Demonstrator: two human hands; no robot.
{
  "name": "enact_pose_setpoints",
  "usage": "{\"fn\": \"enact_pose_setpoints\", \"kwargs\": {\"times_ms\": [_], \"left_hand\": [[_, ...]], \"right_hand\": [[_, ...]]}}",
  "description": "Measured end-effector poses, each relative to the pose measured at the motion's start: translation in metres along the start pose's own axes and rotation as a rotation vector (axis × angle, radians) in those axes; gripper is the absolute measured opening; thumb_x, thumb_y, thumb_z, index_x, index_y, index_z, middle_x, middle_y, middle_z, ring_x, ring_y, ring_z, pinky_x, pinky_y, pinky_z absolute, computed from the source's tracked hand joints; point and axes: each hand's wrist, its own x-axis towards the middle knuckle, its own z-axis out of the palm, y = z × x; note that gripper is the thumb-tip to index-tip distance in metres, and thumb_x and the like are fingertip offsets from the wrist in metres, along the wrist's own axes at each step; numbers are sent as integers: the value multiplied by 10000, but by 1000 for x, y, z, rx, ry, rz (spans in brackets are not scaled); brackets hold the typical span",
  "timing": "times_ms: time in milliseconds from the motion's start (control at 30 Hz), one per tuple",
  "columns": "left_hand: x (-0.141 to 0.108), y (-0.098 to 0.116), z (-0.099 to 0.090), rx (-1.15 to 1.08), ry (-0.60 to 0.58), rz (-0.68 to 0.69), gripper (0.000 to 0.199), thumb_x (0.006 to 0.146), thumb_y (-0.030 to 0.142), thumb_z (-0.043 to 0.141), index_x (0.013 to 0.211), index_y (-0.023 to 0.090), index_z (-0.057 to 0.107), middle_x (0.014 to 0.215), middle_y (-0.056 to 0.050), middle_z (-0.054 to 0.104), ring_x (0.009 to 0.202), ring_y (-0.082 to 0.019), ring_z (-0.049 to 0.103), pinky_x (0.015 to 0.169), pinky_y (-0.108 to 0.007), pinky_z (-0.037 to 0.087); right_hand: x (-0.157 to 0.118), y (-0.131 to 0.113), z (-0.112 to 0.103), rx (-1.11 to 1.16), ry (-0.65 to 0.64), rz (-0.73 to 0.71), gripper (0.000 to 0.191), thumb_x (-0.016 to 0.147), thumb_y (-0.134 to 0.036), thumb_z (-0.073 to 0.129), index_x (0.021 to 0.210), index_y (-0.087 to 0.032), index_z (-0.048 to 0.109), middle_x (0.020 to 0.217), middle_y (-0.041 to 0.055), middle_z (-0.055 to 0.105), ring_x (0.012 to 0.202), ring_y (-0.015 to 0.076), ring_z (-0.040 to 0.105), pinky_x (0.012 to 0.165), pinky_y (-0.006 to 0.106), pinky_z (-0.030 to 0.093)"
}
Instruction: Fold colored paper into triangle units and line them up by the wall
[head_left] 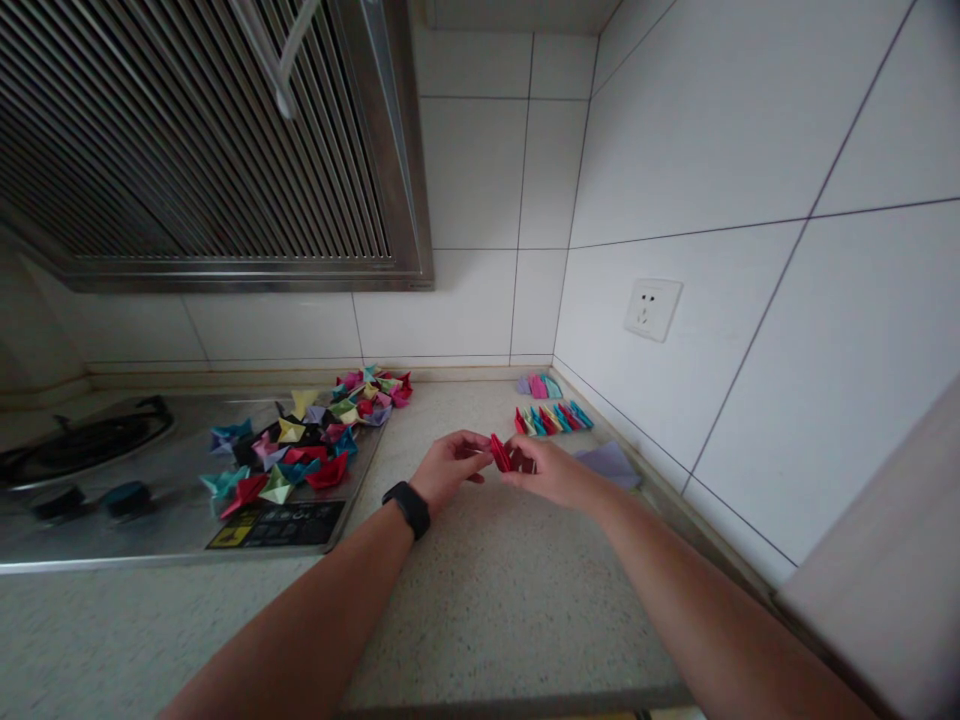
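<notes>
A small red folded paper piece (500, 454) is held between my two hands above the counter (495, 600). From the left, the fingertips of my left hand (454, 462), with a black watch on the wrist, pinch its edge. My right hand (551, 470) grips its other side; some of those fingers are hidden behind the hand. Just beyond my right hand lies a row of narrow folded papers (553, 418) in red, yellow, teal and blue. A flat stack of purple paper sheets (609, 463) rests beside my right wrist.
Many colourful folded paper shapes (300, 455) are heaped on the gas stove (150, 545) at left. A few more folded papers (538, 386) lie near the back corner. The range hood (247, 277) hangs above the stove. A tiled wall with a socket (653, 309) bounds the right side.
</notes>
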Motion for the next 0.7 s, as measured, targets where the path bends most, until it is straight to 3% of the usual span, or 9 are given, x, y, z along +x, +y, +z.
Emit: {"fn": "enact_pose_setpoints", "kwargs": {"times_ms": [267, 500, 700], "left_hand": [[0, -3, 1, 7, -59, 20, 375, 658, 255, 767, 966, 117, 602, 899, -98, 667, 776, -161, 633, 642, -269, 509], [0, -4, 1, 16, -69, 24, 332, 684, 217, 743, 964, 111, 601, 904, -104, 665, 764, -151, 628, 667, -280, 509], [0, -4, 1, 3, -69, 29, 303, 709, 219, 725, 964, 113, 600, 920, -99, 657, 751, -135, 618, 672, -274, 508]], "right_hand": [[0, 3, 3, 190, -62, 40, 298, 762, -300, 668, 1001, -192, 526, 841, 21, 648, 737, 146, 595, 639, 252, 440], [1, 3, 5, 103, -25, 36, 293, 744, -281, 680, 987, -197, 540, 844, 16, 642, 715, 138, 583, 633, 254, 447], [0, -1, 4, 96, 0, 38, 305, 750, -263, 670, 1011, -204, 524, 966, 29, 627, 795, 143, 598, 678, 261, 462]]}}
